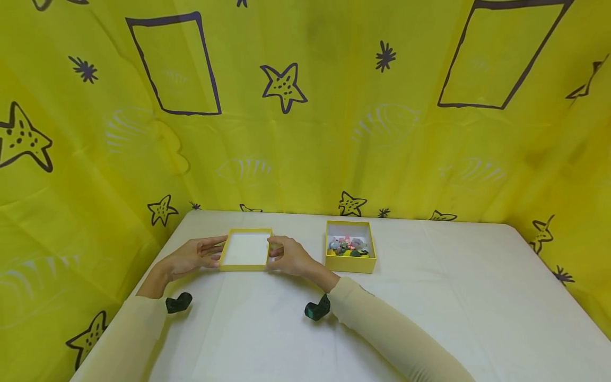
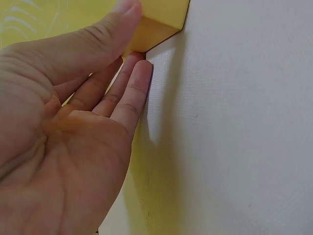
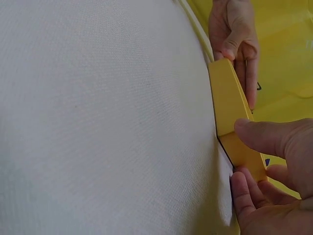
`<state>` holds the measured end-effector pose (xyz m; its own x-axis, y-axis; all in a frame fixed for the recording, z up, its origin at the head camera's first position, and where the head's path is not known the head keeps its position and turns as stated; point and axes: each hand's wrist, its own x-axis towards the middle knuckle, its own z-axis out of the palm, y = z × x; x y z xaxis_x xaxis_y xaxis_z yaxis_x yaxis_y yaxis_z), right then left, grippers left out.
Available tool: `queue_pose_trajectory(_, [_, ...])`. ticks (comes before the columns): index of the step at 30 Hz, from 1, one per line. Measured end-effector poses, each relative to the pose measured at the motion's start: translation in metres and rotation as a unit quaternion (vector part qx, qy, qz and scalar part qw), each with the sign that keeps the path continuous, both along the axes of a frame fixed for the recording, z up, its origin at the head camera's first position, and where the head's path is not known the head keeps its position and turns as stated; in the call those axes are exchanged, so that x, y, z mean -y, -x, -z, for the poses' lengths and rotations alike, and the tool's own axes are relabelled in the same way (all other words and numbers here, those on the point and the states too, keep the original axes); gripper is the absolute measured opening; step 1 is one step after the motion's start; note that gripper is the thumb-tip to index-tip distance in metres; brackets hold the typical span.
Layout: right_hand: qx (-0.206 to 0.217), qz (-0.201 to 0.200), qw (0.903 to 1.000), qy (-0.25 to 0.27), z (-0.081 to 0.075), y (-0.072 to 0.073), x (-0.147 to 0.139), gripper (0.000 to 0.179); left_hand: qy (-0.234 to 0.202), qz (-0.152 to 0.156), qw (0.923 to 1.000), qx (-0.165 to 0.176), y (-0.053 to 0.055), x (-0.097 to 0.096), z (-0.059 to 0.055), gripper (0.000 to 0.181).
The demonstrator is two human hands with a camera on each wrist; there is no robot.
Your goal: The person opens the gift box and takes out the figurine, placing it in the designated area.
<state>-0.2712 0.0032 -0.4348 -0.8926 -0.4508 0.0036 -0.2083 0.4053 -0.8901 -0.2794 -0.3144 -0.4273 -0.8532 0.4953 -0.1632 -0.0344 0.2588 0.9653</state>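
A shallow yellow box lid [image 1: 244, 268] with a white inside lies on the white table, its hollow side up. My left hand [image 1: 191, 257] holds its left side, the thumb at the near corner and the fingers along the wall. On the opposite side my right hand [image 1: 290, 257] grips the lid, with its thumb on the near right corner in the right wrist view. Both hands show there around the lid [image 3: 226, 98]. In the left wrist view only one corner of the lid [image 2: 164, 19] appears, beside the left thumb and fingers.
Right of the hands stands a deeper yellow box [image 1: 350, 264], its top uncovered, holding several small colourful figures [image 1: 347, 244]. A white cloth covers the table [image 1: 429, 297]. Yellow curtains [image 1: 324, 132] with starfish drawings hang behind it and at both sides.
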Motion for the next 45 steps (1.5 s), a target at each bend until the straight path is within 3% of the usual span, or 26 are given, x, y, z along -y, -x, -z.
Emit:
queue_pose_trajectory(17, [0.008,-0.012,0.9998,-0.016,-0.001,0.005,-0.003,0.081,0.016,0.012,0.9997,0.013,0.0,-0.004,-0.007,0.085])
queue_pose_trajectory(26, [0.024,-0.017,0.9996,-0.004,-0.01,0.003,-0.006,0.086,0.022,-0.01,0.9996,-0.014,-0.002,-0.004,-0.01,0.083])
queue_pose_trajectory(32, [0.006,-0.022,0.9997,-0.013,-0.016,0.003,-0.01,0.085,0.024,-0.023,0.9983,-0.048,-0.001,-0.008,-0.016,0.083])
queue_pose_trajectory(45, [-0.009,-0.022,0.9994,-0.027,-0.028,0.003,-0.015,0.084,0.018,-0.036,0.9965,-0.074,-0.005,-0.012,-0.026,0.08])
